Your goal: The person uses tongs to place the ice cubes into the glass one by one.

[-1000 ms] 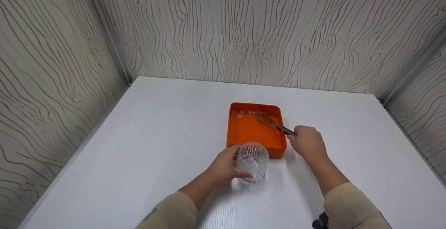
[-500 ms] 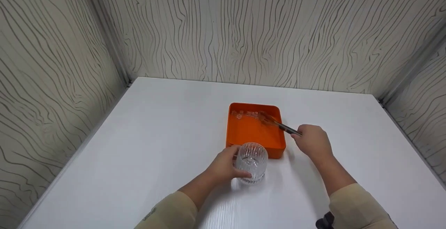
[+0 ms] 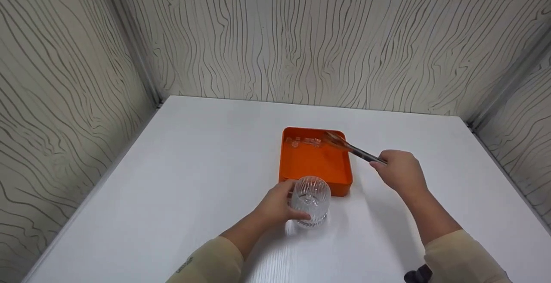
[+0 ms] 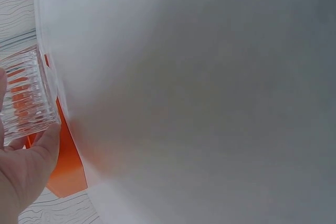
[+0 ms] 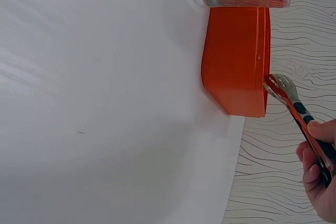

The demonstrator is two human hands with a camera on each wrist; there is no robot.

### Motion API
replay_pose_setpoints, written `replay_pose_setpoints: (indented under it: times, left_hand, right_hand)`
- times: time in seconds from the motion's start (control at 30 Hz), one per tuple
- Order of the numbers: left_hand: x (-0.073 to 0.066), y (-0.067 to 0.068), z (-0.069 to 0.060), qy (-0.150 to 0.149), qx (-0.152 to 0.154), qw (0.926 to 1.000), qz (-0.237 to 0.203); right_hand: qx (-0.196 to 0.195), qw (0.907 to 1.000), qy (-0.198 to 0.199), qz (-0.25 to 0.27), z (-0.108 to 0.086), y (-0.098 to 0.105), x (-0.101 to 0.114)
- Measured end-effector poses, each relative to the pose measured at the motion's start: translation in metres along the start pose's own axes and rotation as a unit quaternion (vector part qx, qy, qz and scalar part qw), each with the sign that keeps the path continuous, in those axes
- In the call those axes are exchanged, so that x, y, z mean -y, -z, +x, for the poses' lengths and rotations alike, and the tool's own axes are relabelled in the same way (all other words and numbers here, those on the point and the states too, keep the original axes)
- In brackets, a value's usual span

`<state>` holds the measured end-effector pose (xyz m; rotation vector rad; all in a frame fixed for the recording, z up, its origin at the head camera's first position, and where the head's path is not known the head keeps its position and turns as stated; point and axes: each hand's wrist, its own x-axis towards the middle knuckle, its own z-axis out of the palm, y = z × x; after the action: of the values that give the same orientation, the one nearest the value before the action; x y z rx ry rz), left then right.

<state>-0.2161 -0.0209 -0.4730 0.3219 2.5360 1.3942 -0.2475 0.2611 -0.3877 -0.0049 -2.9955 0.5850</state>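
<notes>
My left hand (image 3: 275, 204) grips a clear ribbed glass (image 3: 316, 197) from its left side, fingers behind and thumb in front. The glass (image 4: 26, 98) stands upright on the table, close to the near wall of an orange tray (image 3: 316, 162). Several small clear cubes (image 3: 310, 141) lie along the tray's far side. In my right hand (image 3: 402, 171) are metal tongs (image 3: 361, 153), held by the dark-gripped handles. The tongs' heads (image 5: 282, 86) are at the tray's right rim in the right wrist view; I cannot tell whether anything is between them.
A white table (image 3: 193, 166) spreads around the tray on all sides. Wood-patterned panels (image 3: 275, 37) close it off at the back, left and right. A dark object (image 3: 418, 273) shows beside the right sleeve.
My right hand has moved to the right and slightly away from me, drawing the tongs from the cubes toward the tray's right rim. The left hand and glass have stayed in place.
</notes>
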Motion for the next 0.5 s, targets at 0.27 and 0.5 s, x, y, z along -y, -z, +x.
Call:
replay_pose_setpoints:
  times: [0.27, 0.5]
  left_hand:
    - [-0.001, 0.001, 0.0, -0.008, 0.004, 0.9999, 0.008]
    - [-0.001, 0.002, 0.0, -0.008, 0.005, 0.9999, 0.005]
  right_hand:
    - [-0.019, 0.9994, 0.025, 0.012, -0.007, 0.011, -0.003]
    - [-0.02, 0.9984, 0.034, 0.039, -0.012, 0.02, -0.007]
